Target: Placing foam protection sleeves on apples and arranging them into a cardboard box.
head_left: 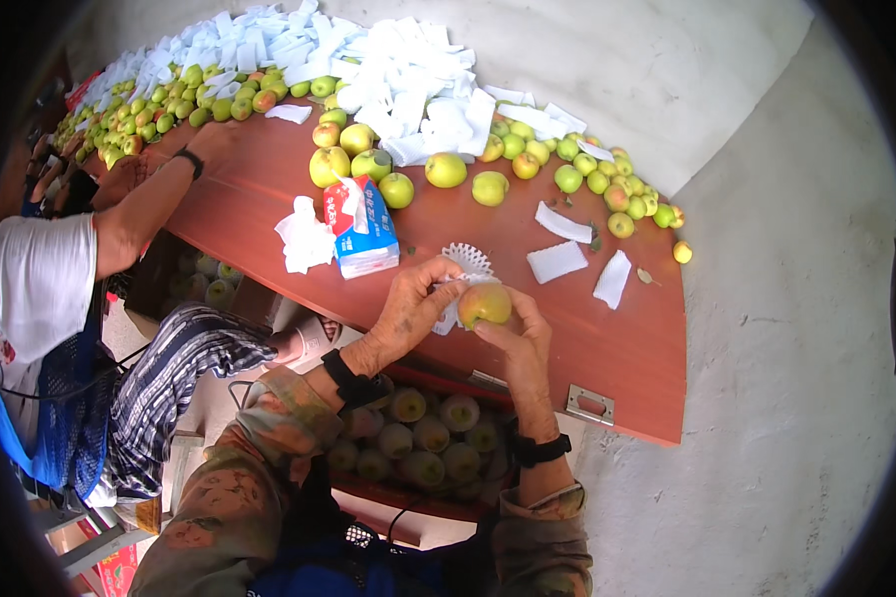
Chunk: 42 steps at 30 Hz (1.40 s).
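Observation:
Over the front edge of the table, a yellow-green apple (485, 304) with a reddish blush is held in my right hand (524, 346), its fingers and thumb wrapped round the fruit. Close against its left side, my left hand (408, 310) pinches a white foam net sleeve (470, 260). The sleeve's open mesh end fans out behind the apple, and part of it is hidden by my fingers. Several flat foam sleeves (559, 261) lie on the table to the right of my hands. A tissue pack (368, 239) in blue and red stands just beyond my left hand.
Loose apples (446, 170) line the far side of the reddish-brown table (647, 348), with a heap of foam sleeves (408, 85) behind. Underneath, a box holds wrapped apples (431, 435). A metal hinge (590, 405) sits at the front edge. A co-worker's arm (159, 204) reaches over the table at left.

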Each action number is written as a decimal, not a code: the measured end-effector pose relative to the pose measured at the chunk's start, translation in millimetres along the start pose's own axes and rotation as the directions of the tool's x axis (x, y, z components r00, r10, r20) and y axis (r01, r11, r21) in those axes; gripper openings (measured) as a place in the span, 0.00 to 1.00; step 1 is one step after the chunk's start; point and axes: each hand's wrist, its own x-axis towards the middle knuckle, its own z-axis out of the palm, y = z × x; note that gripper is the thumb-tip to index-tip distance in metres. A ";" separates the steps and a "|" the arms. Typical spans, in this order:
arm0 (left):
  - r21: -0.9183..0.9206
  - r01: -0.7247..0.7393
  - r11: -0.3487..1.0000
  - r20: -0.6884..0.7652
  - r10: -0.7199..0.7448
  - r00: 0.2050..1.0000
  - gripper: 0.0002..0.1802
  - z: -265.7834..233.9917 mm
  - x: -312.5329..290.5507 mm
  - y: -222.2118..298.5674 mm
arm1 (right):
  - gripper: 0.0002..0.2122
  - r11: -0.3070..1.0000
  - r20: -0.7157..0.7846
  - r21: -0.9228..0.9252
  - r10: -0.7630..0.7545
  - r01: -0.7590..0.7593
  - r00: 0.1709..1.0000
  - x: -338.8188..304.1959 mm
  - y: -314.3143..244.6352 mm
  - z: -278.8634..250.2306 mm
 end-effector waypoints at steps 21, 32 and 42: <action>-0.081 -0.078 0.994 0.042 0.081 0.996 0.05 12.0 -9.3 7.0 | 0.24 0.992 0.180 -0.123 0.008 0.015 0.984 2.0 -24.5 -24.4; -0.073 -0.115 0.991 0.098 0.122 0.988 0.09 12.2 -13.5 13.4 | 0.36 0.984 0.007 -0.170 -0.051 0.052 0.999 -1.3 -18.7 -13.7; 0.298 -0.047 0.953 0.254 -0.032 0.967 0.32 4.6 -9.4 13.2 | 0.28 0.918 0.086 -0.395 -0.001 0.035 0.996 0.7 -12.8 -27.9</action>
